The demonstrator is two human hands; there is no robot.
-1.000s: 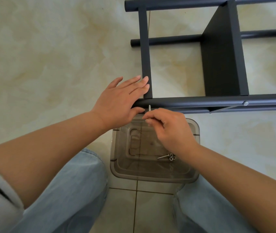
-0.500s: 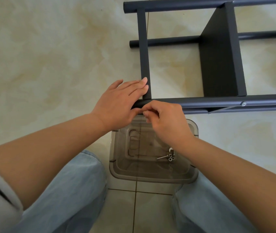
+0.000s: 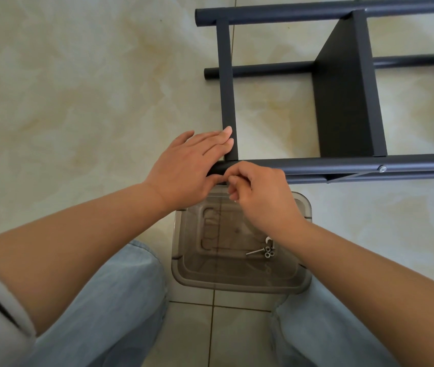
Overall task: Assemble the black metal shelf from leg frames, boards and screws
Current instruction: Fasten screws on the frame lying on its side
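Head view: the black metal shelf [image 3: 343, 102] lies on its side on the tiled floor [image 3: 78, 88], one board [image 3: 348, 96] already set between the leg frames, a screw head [image 3: 383, 169] showing on the near tube [image 3: 356, 164]. At that tube's left end the right hand [image 3: 261, 197] has its fingers [image 3: 233, 181] curled into a pinch against the underside; what they grip is hidden, probably a screw. The left hand [image 3: 189, 168] rests flat, fingers straight, steadying the tube end and crossbar [image 3: 227, 88]. Just below sits a clear plastic box [image 3: 239, 284] holding spare screws [image 3: 263, 252]. The hole is out of sight, so the screw could start crooked and cross-thread, or slip from the pinch and drop; a shifting frame would misalign the hole.
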